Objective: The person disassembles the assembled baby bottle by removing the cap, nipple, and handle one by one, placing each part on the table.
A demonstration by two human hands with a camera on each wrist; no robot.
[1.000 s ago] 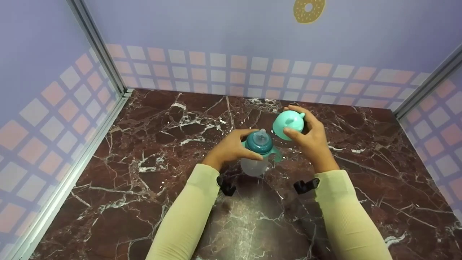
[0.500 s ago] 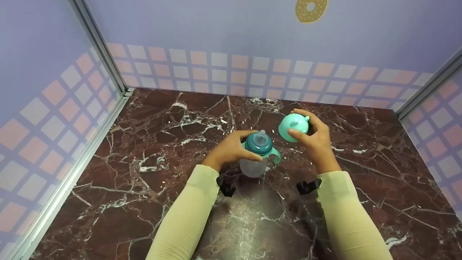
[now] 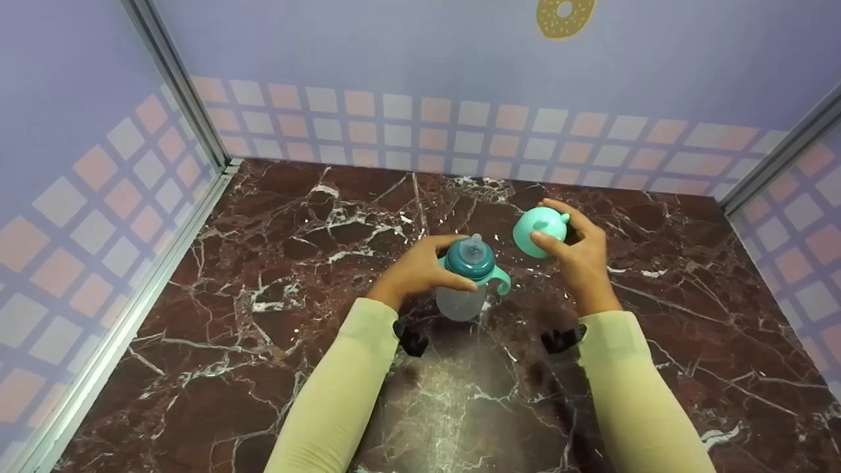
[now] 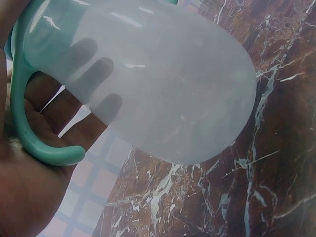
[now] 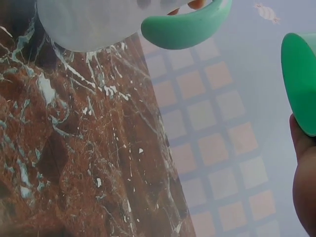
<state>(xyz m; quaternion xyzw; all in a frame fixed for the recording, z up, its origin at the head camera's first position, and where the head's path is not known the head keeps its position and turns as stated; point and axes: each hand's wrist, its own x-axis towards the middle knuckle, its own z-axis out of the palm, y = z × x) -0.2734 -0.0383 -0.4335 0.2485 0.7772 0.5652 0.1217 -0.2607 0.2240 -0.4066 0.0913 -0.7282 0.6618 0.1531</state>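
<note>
My left hand (image 3: 420, 272) grips a baby bottle (image 3: 461, 303) around its teal collar, thumb on the near side. The bottle has a frosted body (image 4: 163, 84), a clear nipple (image 3: 474, 248) on top and curved mint-green handles (image 4: 44, 148). Behind the translucent body, the left fingers show through in the left wrist view. To the right and slightly higher, my right hand (image 3: 581, 256) holds a mint-green domed cap (image 3: 540, 231) with small ear-like bumps, between thumb and fingers. Its hollow opening (image 5: 301, 84) shows in the right wrist view. Cap and bottle are apart.
Below the hands lies a dark red marbled tabletop (image 3: 295, 394) with white veins. A lilac wall (image 3: 394, 52) with pink and white squares stands at the back, and similar side panels (image 3: 98, 184) rise left and right.
My right hand has moved the cap a little to the right, away from the bottle. The left hand and the bottle stay almost in place.
</note>
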